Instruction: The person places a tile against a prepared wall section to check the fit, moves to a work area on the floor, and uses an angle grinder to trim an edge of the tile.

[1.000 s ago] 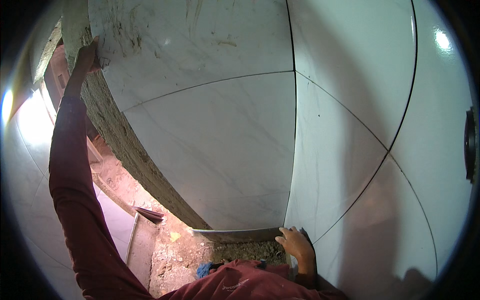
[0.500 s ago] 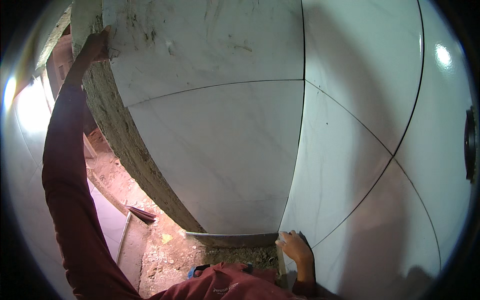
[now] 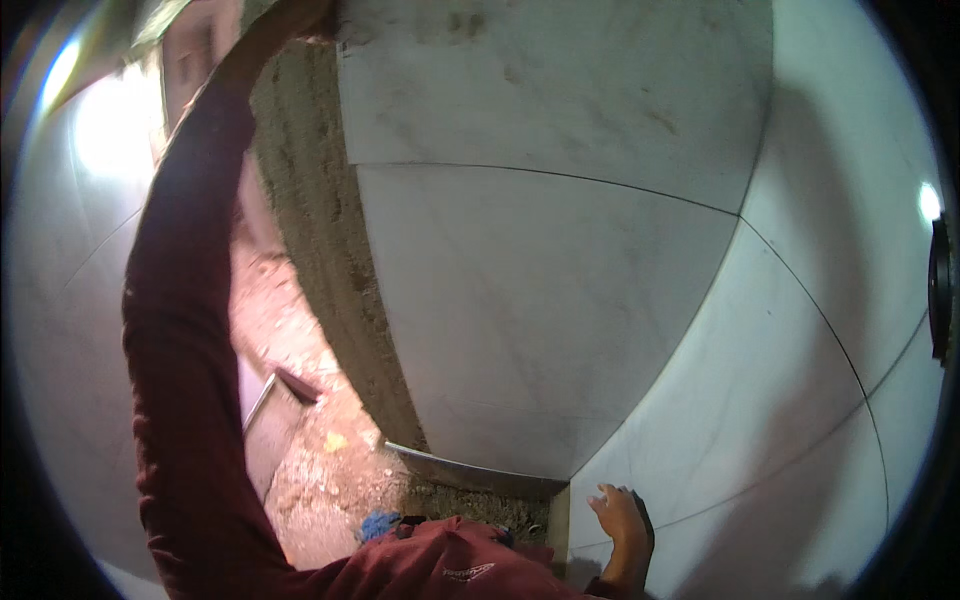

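My left arm reaches up to the left edge of the upper marbled tile (image 3: 540,85), which has brown smears on it. My left hand (image 3: 312,22) is at that edge, blurred and partly cut off by the top of the picture, so its fingers do not show clearly. Below is another pale marbled tile (image 3: 520,310), separated by a thin dark joint. Low on the right, my right hand (image 3: 617,510) is beside the tiled side wall (image 3: 690,400), fingers loosely bent and apart, with nothing seen in them. Whether it touches the wall I cannot tell.
A rough cement strip (image 3: 320,190) runs down the tiles' left side. Beneath them lies a metal strip (image 3: 470,472) along the bottom edge. The rubble-strewn ground (image 3: 310,470) is at lower left, with a blue item (image 3: 378,526) near my shirt. Bright light glares at left.
The view has shifted, moving the tiles rightward in the picture. My left hand is higher and blurred at the top edge. My right hand has come away from the corner by the metal strip.
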`<state>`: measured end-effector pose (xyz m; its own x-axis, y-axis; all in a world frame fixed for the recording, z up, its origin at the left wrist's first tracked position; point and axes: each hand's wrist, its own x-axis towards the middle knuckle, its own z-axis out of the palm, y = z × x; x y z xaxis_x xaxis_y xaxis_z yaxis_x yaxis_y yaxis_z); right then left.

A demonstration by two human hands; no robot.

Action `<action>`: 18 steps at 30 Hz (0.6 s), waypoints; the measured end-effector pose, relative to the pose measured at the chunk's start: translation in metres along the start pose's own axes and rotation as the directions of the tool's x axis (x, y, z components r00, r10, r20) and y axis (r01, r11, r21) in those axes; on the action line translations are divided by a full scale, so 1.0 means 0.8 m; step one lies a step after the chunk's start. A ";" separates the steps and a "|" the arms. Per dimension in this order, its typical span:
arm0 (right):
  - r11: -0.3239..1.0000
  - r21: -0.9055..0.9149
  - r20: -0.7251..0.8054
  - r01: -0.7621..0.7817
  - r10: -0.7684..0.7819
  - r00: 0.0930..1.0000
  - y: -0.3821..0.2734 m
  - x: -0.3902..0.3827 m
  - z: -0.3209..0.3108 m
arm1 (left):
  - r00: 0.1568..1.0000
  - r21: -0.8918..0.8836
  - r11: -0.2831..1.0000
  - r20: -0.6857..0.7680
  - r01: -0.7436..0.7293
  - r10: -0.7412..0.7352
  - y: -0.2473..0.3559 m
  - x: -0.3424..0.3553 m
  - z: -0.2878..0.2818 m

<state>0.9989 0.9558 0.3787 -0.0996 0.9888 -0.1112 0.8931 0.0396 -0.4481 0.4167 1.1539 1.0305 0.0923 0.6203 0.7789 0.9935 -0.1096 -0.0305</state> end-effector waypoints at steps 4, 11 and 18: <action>0.996 0.034 0.104 -0.086 0.082 0.991 -0.047 0.016 -0.008 | 0.997 -0.209 0.976 0.059 0.065 -0.054 0.001 0.030 -0.010; 1.000 0.003 0.143 0.013 -0.013 0.990 -0.120 0.051 -0.006 | 0.968 -0.330 0.925 -0.096 0.189 -0.232 0.034 -0.024 -0.028; 0.998 -0.034 0.169 0.060 -0.053 0.984 -0.176 0.064 -0.004 | 0.991 -0.538 0.841 -0.070 0.060 -0.115 0.050 -0.038 -0.031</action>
<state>0.8696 1.0013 0.4389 -0.2194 0.9468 -0.2355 0.9000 0.1033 -0.4234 0.4520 1.1116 1.0208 -0.0279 0.5725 0.8194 0.8051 -0.4730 0.3579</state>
